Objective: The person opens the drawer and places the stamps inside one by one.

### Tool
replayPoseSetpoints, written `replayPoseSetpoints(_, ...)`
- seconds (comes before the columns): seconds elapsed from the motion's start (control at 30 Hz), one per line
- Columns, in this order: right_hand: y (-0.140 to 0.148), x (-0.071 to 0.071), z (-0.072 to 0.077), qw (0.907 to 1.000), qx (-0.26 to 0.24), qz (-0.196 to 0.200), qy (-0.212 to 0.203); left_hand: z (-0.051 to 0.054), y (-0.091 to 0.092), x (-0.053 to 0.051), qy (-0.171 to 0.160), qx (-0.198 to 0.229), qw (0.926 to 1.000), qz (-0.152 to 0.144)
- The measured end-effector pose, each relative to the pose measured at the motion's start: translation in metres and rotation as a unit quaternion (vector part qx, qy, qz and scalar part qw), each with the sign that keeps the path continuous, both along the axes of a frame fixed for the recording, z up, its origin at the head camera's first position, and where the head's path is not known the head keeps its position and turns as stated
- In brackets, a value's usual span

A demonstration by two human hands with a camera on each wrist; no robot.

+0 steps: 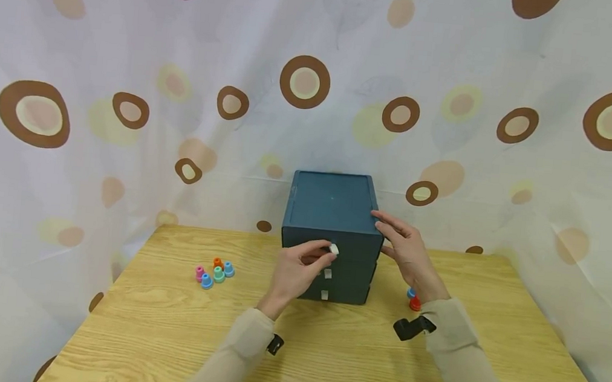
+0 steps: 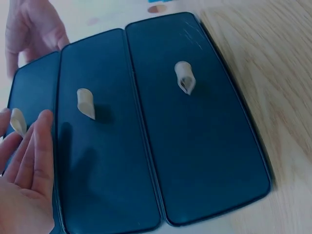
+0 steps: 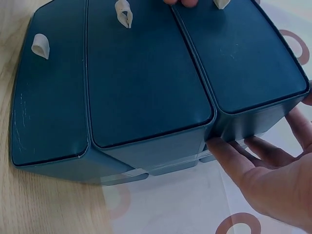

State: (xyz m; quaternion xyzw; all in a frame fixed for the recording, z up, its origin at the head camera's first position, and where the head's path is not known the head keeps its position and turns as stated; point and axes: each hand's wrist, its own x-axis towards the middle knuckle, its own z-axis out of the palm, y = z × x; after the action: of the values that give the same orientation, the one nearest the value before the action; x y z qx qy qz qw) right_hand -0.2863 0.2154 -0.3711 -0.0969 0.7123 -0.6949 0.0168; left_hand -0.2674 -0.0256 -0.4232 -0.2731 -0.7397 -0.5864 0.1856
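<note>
A dark blue cabinet (image 1: 332, 202) with three stacked drawers stands on the table, and each drawer front carries a pale fabric pull tab. My left hand (image 1: 296, 269) is at the top drawer, with the pull tab (image 1: 334, 249) between thumb and forefinger. Seen from the left wrist, that same tab (image 2: 18, 122) sits among the fingertips. Against the cabinet's right side, near its upper corner, rests my right hand (image 1: 407, 248), its fingers fairly straight; the right wrist view shows fingers (image 3: 234, 158) touching the side wall. All drawers look closed.
Several small coloured cone-shaped pieces (image 1: 219, 274) stand left of the cabinet. To the right, partly behind the right wrist, are a red piece (image 1: 415, 304) and a blue piece (image 1: 411, 293). A patterned curtain (image 1: 255, 144) hangs behind the wooden table (image 1: 173, 337).
</note>
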Motion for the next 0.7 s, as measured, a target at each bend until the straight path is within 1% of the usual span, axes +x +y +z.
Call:
replayPoseSetpoints(0.13, 0.0001, -0.0009, 0.0015, 0.9999, 0.010, -0.004, 0.004, 0.0036, 0.0053, -0.0025, -0.005, -0.003, 1.0000, -0.007)
replayPoseSetpoints(0.23, -0.0003, -0.0014, 0.0021, 0.9999, 0.013, 0.001, 0.004, 0.0065, 0.0079, -0.0017, -0.015, 0.012, 0.9998, -0.005)
replayPoseSetpoints(0.37, -0.0006, -0.0007, 0.0006, 0.9999, 0.014, 0.004, -0.001, 0.0053, 0.0100, 0.0006, -0.042, 0.039, 0.9984, -0.008)
replayPoseSetpoints(0.43, -0.0005, -0.0005, -0.0006, 0.9999, 0.015, 0.003, -0.001, 0.0034, 0.0107, 0.0011, -0.047, 0.049, 0.9976, -0.010)
replayPoseSetpoints(0.57, -0.0002, -0.0014, -0.0023, 0.9998, 0.019, 0.005, 0.003, 0.0029, 0.0111, 0.0026, -0.043, 0.059, 0.9973, -0.013)
replayPoseSetpoints(0.7, 0.0009, -0.0024, -0.0020, 0.9997, 0.021, 0.004, 0.008, 0.0041, 0.0107, 0.0034, -0.039, 0.047, 0.9980, -0.018)
